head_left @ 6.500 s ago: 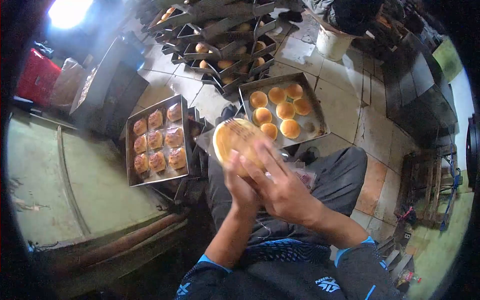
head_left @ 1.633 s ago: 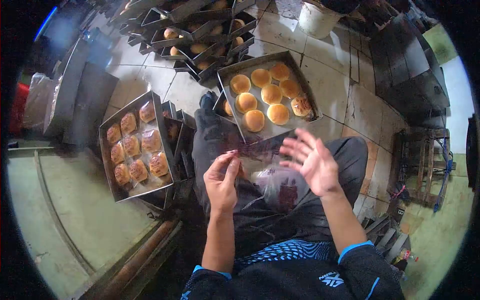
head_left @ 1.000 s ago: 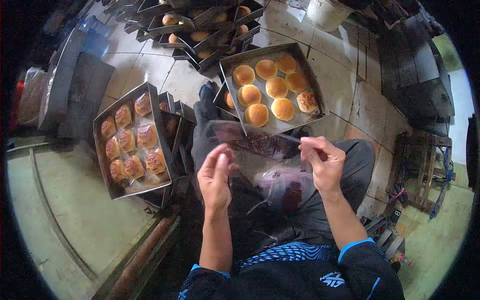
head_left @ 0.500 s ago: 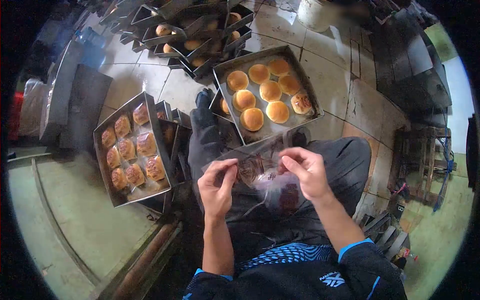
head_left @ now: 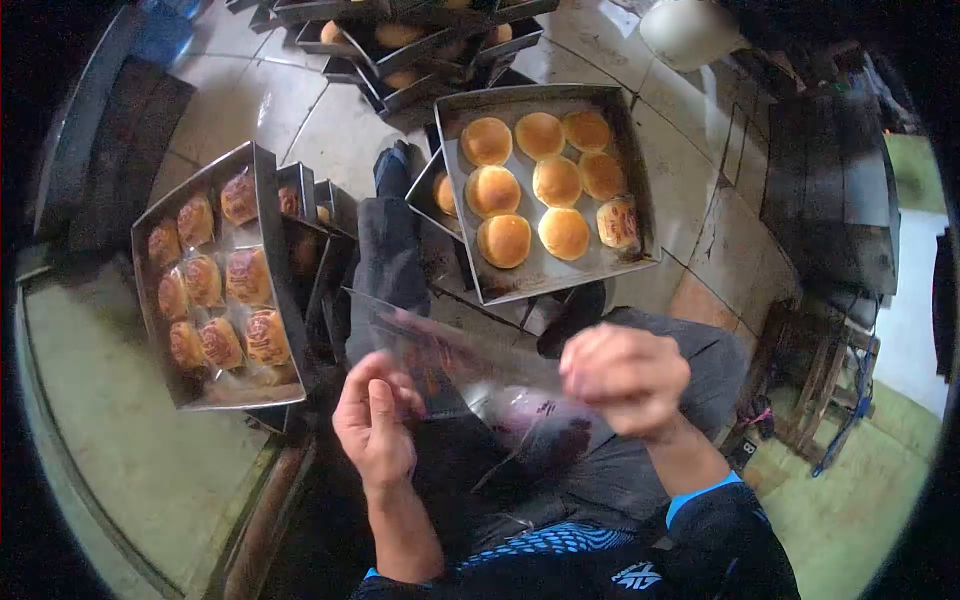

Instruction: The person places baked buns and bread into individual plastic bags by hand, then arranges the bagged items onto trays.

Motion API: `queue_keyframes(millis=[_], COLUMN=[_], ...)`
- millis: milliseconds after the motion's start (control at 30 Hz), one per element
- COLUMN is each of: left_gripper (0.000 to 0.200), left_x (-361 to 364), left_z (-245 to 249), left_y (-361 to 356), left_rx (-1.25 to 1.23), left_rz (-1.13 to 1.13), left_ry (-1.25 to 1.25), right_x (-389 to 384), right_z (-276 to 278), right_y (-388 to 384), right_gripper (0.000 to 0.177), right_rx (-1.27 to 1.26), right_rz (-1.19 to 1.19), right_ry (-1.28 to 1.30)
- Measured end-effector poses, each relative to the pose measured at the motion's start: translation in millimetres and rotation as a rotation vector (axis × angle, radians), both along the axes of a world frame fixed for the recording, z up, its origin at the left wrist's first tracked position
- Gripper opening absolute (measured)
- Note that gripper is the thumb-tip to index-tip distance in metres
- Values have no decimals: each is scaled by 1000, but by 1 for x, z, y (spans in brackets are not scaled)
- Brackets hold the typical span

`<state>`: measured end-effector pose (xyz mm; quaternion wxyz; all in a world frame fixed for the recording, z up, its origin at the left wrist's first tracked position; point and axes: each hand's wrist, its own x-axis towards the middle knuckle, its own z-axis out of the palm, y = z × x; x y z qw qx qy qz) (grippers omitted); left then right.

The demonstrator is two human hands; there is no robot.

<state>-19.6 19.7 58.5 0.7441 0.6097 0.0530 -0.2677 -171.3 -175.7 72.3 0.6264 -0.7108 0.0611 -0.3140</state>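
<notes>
Above my lap, a clear printed plastic bag point(head_left: 435, 345) stretches from upper left towards my right hand point(head_left: 628, 378). The fingers of that hand are closed on its right end, somewhat blurred. My left hand point(head_left: 378, 420) is beside the bag's lower left side, fingers loosely bent and thumb apart, with nothing visible in it. More clear plastic with dark print point(head_left: 545, 415) lies on my lap below. Beyond my knees, a metal tray point(head_left: 560, 275) carries several golden round buns point(head_left: 557, 181) and one wrapped bun point(head_left: 617, 222) at its right side.
At the left, a tilted metal tray point(head_left: 222, 402) of several wrapped buns point(head_left: 203, 280) rests on other trays. Stacked trays with buns point(head_left: 400, 75) stand at the back on the tiled floor point(head_left: 290, 85). A whitish container point(head_left: 688, 32) is at the back right, a wooden stool point(head_left: 815, 390) at the right.
My left hand has moved left and down, its pinch loosened. My right hand has closed its fingers and shifted slightly down. The plastic spreads wider between them. The view has shifted.
</notes>
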Motion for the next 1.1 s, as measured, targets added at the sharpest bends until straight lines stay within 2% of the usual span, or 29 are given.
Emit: queue_keyframes(millis=[100, 133, 233, 267, 333, 400, 433, 467, 567, 600, 633, 667, 733, 767, 800, 833, 867, 933, 1033, 1067, 1100], left_gripper=[19, 15, 12, 14, 16, 18, 18, 19, 16, 16, 16, 16, 18, 19, 23, 22, 22, 20, 21, 21, 22], left_x=[11, 6, 5, 4, 11, 14, 14, 15, 12, 12, 11, 10, 12, 14, 14, 15, 16, 17, 17, 17, 19], left_z=[-21, -25, -37, -36, -23, 1, -6, -19, -33, -33, -33, -38, -44, -45, -42, -41, -41, -35, -32, -31, -31], left_y=[23, 21, 22, 20, 13, -5, 2, 16, 23, 22, 20, 19, 27, 30, 24, 22, 24, 22, 21, 19, 19], left_rx=[67, 113, 68, 84, 15, -11, -31, -54, -60, -90, -120, -69, -130, -161, -119, -192, -257, -290, -262, -239, -264], left_rz=[-99, -18, -3, 46, -49, -79, -83, -89, -20, 6, 33, 112, 94, 85, 118, 136, 158, 194, 167, 151, 133], left_ry=[-201, -252, -397, -375, -293, -176, -187, -198, -278, -288, -300, -324, -303, -292, -299, -214, -128, -16, 8, -13, -16], right_x=[7, 8, 15, 17, 26, 29, 28, 31, 28, 28, 28, 20, 17, 3, -4, -26, -34, -22, -11, -10, -11], right_z=[12, 8, -14, -16, -11, 5, 16, 20, 18, 1, -12, -40, -130, -193, -234, -306, -344, -352, -380, -394, -403], right_y=[-14, -19, -27, -31, -42, -43, -40, -43, -36, -40, -36, -41, -79, -99, -114, -123, -129, -142, -175, -187, -193], right_gripper=[21, 23, 24, 24, 13, 19, 23, 18, 18, 10, 12, 25, 37, 50, 57, 59, 59, 57, 54, 55, 61], right_rx=[59, 6, 203, 168, 109, 34, 2, -34, -1, 19, 81, 204, 714, 717, 524, 139, 130, 333, 657, 775, 934], right_rz=[96, 75, 19, 46, 203, 294, 304, 350, 236, 225, 63, -65, -298, -488, -561, -682, -741, -789, -892, -1005, -946], right_ry=[-92, -60, -22, -16, -99, -66, -2, -10, -29, -65, 19, 218, 442, 721, 1127, 1308, 1282, 1203, 1165, 1208, 1111])
